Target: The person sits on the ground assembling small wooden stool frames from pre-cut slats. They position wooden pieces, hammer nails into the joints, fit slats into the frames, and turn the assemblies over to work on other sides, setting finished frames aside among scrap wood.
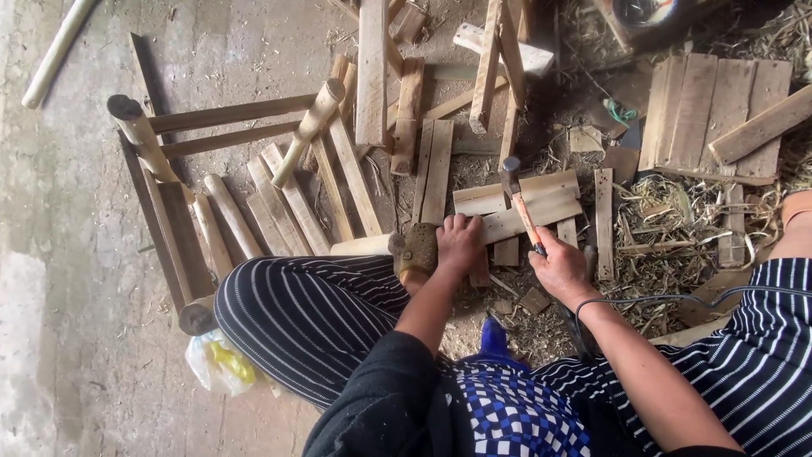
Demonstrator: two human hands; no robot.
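Left hand: the left hand (459, 243) lies palm down, fingers spread flat, pressing on the near end of the pale flat wooden slats (518, 206); its grip is apart, closed on nothing.
Right hand: the right hand (560, 269) has its grip clamped on the lower end of the hammer's handle.
Hammer: the hammer with an orange wooden handle and dark metal head (518, 196) slants up and to the left from the right hand, its head above the slats, close over their upper edge.
Slats: they lie side by side on the ground, just ahead of the person's knees, between the two hands.
Log piece: a short round bark-covered log piece (418, 250) sits just left of the left hand, touching it.
Frame: a ladder-like frame of round wooden poles and flat rails (182, 169) lies on the concrete floor (59, 254) to the left, with loose planks beside it.
Surroundings: a panel of joined boards (702, 110) rests at upper right amid wood shavings; a plastic bag with something yellow inside (222, 362) lies by the left leg.
Clothing: striped dark trousers, a blue checked cloth at the lap.
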